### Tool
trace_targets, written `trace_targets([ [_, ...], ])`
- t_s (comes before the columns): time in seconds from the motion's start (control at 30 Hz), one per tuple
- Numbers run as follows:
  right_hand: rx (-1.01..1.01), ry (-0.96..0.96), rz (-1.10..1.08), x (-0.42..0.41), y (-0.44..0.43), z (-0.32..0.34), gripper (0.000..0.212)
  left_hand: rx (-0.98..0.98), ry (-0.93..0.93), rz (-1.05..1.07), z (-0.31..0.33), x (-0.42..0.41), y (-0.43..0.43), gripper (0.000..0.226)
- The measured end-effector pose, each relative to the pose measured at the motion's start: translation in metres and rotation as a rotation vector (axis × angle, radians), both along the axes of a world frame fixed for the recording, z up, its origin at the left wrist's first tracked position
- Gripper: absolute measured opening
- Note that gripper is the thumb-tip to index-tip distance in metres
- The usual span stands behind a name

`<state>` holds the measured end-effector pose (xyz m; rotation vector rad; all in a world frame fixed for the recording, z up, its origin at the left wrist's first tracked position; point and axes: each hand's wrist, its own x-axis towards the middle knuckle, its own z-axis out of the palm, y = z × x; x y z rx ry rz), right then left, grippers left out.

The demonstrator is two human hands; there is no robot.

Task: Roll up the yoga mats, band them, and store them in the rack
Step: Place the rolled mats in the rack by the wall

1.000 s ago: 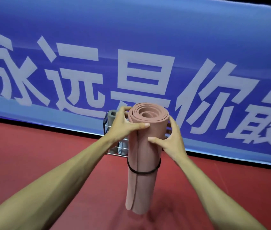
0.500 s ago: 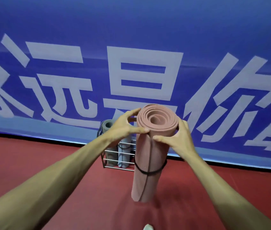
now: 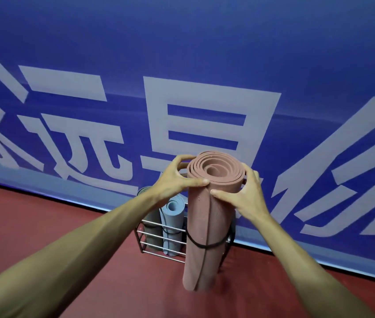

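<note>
A rolled pink yoga mat [image 3: 204,228] stands upright in front of me, a black band [image 3: 204,244] round its lower half. My left hand [image 3: 175,180] grips its top end from the left, and my right hand [image 3: 241,196] grips it from the right. Just behind it a metal wire rack [image 3: 152,237] stands against the wall. Inside the rack stand a rolled blue-grey mat [image 3: 172,216] and a darker grey mat [image 3: 149,216] to its left. The pink mat's lower end is in front of the rack; whether it touches the floor I cannot tell.
A blue banner wall [image 3: 181,65] with large pale characters runs across the back. The floor [image 3: 44,226] is dark red. The pink mat hides the rack's right part.
I have come closer to the rack, which now appears larger and right behind the pink mat. Both hands keep the same hold on the mat's top end.
</note>
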<state>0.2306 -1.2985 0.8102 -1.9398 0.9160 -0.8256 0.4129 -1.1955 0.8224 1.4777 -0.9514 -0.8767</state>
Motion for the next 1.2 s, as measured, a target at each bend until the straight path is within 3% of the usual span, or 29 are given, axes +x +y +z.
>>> trace_targets([
  [0.17, -0.022, 0.021, -0.019, 0.042, -0.036, 0.0, 0.096, 0.0, -0.014, -0.011, -0.005, 0.046, -0.044, 0.094],
  [0.3, -0.07, 0.03, -0.081, 0.077, -0.057, 0.021, 0.096, -0.033, -0.027, -0.084, 0.01, 0.088, -0.078, 0.082],
  [0.5, -0.14, 0.041, -0.146, 0.113, -0.091, 0.04, 0.088, -0.092, -0.045, -0.15, 0.028, 0.128, -0.126, 0.086],
  [0.6, -0.148, 0.091, -0.149, 0.12, -0.109, 0.041, 0.095, -0.084, -0.076, -0.157, 0.028, 0.137, -0.144, 0.092],
  [0.77, -0.1, 0.113, -0.112, 0.13, -0.135, 0.023, 0.106, -0.057, -0.1, -0.147, 0.012, 0.146, -0.164, 0.096],
  [0.93, -0.059, 0.181, -0.056, 0.13, -0.157, -0.004, 0.097, 0.022, -0.152, -0.163, -0.011, 0.149, -0.178, 0.087],
  [1.2, 0.028, 0.255, 0.005, 0.128, -0.163, -0.056, 0.092, 0.187, -0.205, -0.159, -0.064, 0.146, -0.181, 0.092],
])
